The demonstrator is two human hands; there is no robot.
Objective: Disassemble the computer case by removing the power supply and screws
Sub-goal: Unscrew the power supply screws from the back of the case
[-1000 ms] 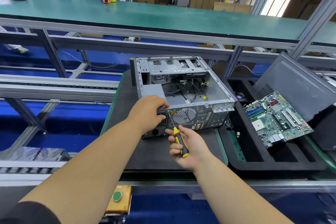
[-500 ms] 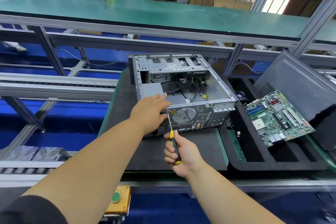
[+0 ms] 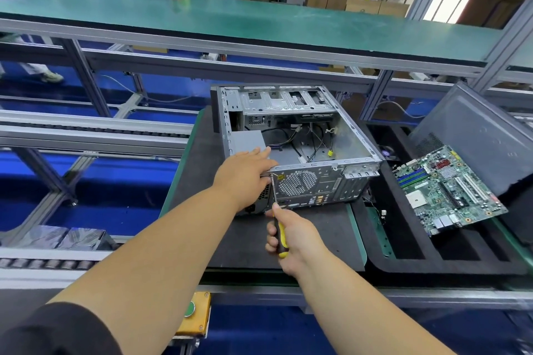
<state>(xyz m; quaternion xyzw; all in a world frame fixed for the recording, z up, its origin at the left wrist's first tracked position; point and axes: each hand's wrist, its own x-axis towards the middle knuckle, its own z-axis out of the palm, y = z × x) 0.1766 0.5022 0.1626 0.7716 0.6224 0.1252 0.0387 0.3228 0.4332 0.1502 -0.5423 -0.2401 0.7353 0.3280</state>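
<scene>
An open grey computer case [image 3: 357, 135] lies on its side on a black mat [image 3: 239, 242], its rear panel facing me. The grey power supply [image 3: 246, 140] sits in the case's near left corner. My left hand [image 3: 245, 176] lies flat on top of it, fingers straight. My right hand [image 3: 288, 236] grips a black-and-yellow screwdriver [image 3: 280, 235]. Its shaft points up to the upper left corner of the rear panel, by the fan grille [image 3: 297, 181]. The screw at the tip is too small to make out.
A green motherboard [image 3: 444, 187] leans in a black foam tray [image 3: 432, 253] on the right, with a grey side panel [image 3: 476, 135] behind it. Loose cables [image 3: 311, 141] lie inside the case. A yellow button box [image 3: 193, 314] hangs below the near bench edge.
My left hand has uncurled and now lies flat on the power supply. My right hand has turned the screwdriver upright and brought its tip to the rear panel's corner.
</scene>
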